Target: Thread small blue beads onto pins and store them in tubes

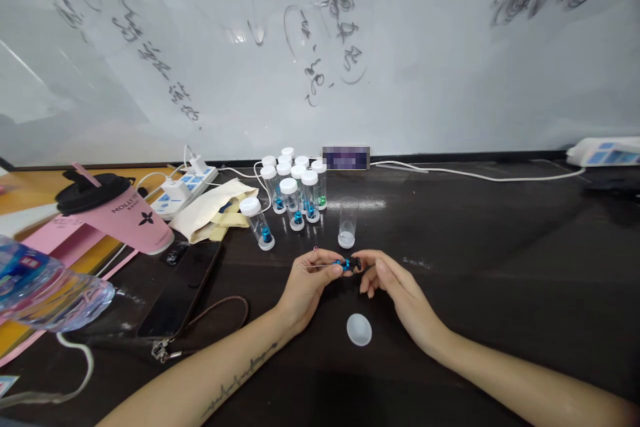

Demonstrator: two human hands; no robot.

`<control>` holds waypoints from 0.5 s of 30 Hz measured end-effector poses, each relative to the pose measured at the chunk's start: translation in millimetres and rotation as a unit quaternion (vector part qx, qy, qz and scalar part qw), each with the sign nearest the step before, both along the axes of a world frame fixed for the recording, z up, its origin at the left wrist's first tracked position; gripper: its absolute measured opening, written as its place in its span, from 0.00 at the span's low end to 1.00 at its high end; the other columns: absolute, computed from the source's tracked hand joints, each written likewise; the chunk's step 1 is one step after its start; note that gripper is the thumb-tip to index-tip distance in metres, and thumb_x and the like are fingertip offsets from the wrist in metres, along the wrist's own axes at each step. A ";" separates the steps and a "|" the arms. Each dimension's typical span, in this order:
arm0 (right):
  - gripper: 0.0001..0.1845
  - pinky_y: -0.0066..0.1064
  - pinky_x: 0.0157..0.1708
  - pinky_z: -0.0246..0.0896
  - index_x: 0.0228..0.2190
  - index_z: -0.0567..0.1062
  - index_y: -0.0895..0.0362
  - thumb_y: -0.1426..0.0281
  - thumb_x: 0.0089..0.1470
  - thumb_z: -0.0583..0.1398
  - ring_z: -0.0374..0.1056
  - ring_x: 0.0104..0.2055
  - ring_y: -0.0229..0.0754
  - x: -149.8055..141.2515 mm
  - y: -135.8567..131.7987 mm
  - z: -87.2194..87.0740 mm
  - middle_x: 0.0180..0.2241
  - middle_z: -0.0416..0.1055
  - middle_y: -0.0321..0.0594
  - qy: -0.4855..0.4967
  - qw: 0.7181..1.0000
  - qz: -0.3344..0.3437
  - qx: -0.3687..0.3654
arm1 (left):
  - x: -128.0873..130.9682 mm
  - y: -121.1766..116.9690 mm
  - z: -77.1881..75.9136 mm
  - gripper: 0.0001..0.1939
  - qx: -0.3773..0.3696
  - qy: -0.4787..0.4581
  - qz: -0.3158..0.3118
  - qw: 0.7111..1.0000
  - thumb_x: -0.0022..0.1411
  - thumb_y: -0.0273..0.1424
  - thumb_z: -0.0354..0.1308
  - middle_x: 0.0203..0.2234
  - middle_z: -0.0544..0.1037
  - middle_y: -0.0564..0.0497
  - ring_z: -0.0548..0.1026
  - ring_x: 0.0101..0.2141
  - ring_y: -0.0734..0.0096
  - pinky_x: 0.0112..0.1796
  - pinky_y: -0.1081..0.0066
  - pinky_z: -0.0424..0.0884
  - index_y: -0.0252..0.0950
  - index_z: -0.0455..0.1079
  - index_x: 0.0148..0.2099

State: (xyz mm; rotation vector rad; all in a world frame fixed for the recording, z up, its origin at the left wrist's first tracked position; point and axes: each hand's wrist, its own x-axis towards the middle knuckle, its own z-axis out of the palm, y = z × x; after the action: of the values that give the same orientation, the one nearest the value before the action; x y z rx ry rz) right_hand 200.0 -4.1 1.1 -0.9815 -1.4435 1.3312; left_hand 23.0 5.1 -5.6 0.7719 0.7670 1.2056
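Above the dark table, my left hand (pixel 316 277) pinches a small blue-and-black piece (pixel 344 265) between thumb and fingers. A thin pale wire or needle reaches back from it across that hand. My right hand (pixel 393 283) has its index finger at the black end of the piece, while its thumb stays apart and the other fingers curl loosely. Just beyond the hands stands an uncapped clear tube (pixel 347 227). A round white cap (pixel 359 329) lies nearer me, between the forearms. Several white-capped tubes (pixel 289 195) with blue or green pieces inside stand behind and to the left.
At left are a pink cup (pixel 125 217) with a black lid, a plastic bottle (pixel 47 290), a phone (pixel 183 290) with a cord, a cream cloth pouch (pixel 210 210) and a power strip (pixel 185 190). A whiteboard (pixel 425 67) rises behind, a white cable (pixel 480 177) along its foot.
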 end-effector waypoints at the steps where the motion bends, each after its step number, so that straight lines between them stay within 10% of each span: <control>1: 0.20 0.32 0.32 0.62 0.46 0.71 0.57 0.58 0.64 0.49 0.66 0.31 0.40 0.2 0.0 -0.5 0.33 0.68 0.41 0.000 1.000 0.003 0.000 | -0.1 0.2 -0.6 0.11 0.001 0.000 0.001 1.000 0.45 0.28 0.71 0.29 0.80 0.49 0.77 0.31 0.71 0.39 0.71 0.70 0.32 0.76 0.33; 15: 0.21 0.31 0.29 0.62 0.45 0.72 0.56 0.57 0.65 0.48 0.66 0.30 0.39 1.1 -2.0 -2.1 0.35 0.67 0.42 0.015 1.000 -0.009 0.001 | 1.1 0.5 0.6 0.11 -0.005 -0.003 0.010 1.000 0.44 0.27 0.71 0.27 0.79 0.50 0.78 0.29 0.71 0.36 0.73 0.69 0.32 0.76 0.33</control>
State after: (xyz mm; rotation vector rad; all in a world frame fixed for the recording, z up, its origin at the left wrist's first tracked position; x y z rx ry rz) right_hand 201.1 -6.1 -1.0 -0.9669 -1.4103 1.3259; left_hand 24.1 5.6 -5.0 0.7526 0.7767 1.2206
